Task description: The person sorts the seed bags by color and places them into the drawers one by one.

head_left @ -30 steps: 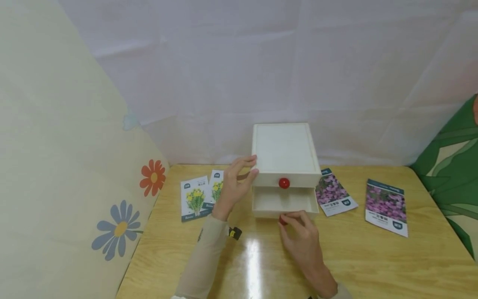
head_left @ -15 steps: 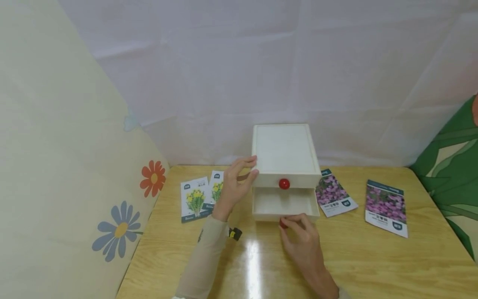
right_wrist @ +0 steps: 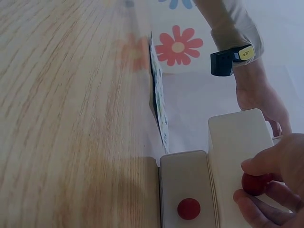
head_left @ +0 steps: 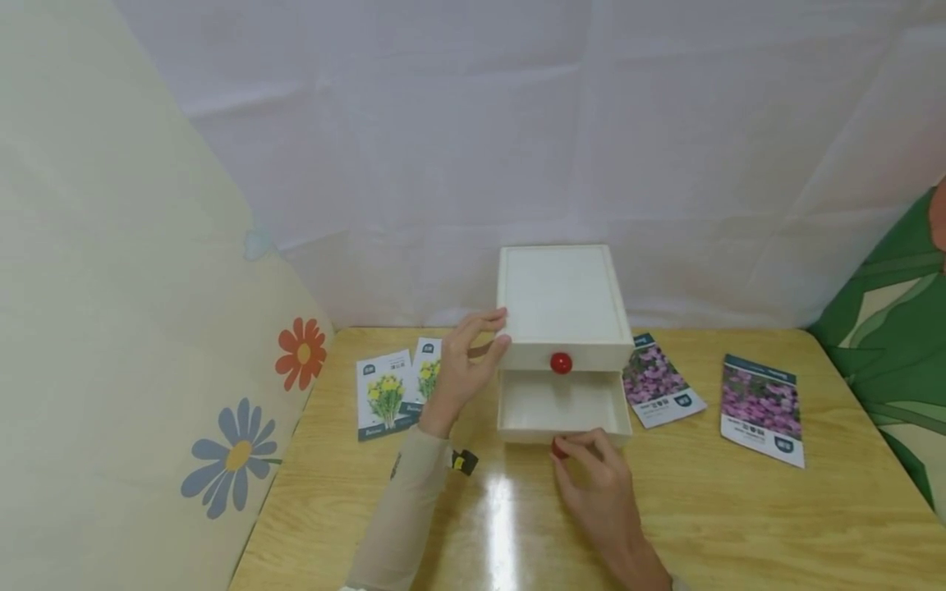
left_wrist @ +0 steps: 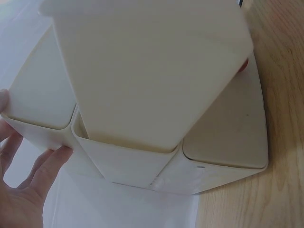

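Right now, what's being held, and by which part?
The right hand pinches the open middle drawer by its red knob; the left hand touches the cabinet.

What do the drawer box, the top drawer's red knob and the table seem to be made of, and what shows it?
Drawer box: probably plastic, off-white and smooth, with thin walls and rounded, moulded-looking corners.
Red knob: shiny, perhaps plastic or painted wood; a highlight shows gloss.
Table: glossy wood or wood-look laminate, with grain lines and a bright reflected streak.

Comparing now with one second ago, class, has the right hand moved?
Yes: the right hand moved down the head view, away from the upper red knob.
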The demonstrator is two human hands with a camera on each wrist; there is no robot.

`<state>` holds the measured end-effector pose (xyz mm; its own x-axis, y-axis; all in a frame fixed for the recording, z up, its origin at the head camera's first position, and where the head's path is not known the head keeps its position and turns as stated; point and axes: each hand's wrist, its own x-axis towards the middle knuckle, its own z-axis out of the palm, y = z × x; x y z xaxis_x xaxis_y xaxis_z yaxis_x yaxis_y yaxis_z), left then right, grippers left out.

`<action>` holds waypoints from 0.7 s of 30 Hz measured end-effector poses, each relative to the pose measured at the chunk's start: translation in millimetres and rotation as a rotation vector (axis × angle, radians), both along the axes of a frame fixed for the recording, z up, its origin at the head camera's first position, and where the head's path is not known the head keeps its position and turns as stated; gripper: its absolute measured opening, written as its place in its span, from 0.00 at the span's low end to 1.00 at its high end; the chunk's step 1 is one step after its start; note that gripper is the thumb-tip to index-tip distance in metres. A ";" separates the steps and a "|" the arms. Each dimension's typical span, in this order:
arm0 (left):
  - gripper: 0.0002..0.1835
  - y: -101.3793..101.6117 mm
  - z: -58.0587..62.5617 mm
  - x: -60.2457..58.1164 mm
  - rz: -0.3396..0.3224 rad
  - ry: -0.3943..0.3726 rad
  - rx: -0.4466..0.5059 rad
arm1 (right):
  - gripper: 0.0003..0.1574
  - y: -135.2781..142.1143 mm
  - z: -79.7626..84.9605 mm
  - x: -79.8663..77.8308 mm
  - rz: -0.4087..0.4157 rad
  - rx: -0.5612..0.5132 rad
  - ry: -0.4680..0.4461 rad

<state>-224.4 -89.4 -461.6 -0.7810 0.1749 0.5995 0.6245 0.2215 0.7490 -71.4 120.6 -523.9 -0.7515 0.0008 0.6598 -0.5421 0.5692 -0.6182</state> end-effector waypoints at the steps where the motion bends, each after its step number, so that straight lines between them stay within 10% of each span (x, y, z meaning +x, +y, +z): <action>1: 0.13 0.1 -0.3 -0.3 0.004 0.000 0.000 | 0.24 -0.1 -0.3 -0.1 0.002 0.001 0.007; 21: 0.12 -1.5 -1.6 -2.5 -0.018 0.042 -0.005 | 0.21 0.8 -1.7 6.6 -0.008 0.027 -0.011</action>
<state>-226.9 -90.9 -463.2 -0.7518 0.1920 0.6308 0.6594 0.2133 0.7209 -64.8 121.3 -525.6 -0.7588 -0.0113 0.6512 -0.5309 0.5899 -0.6084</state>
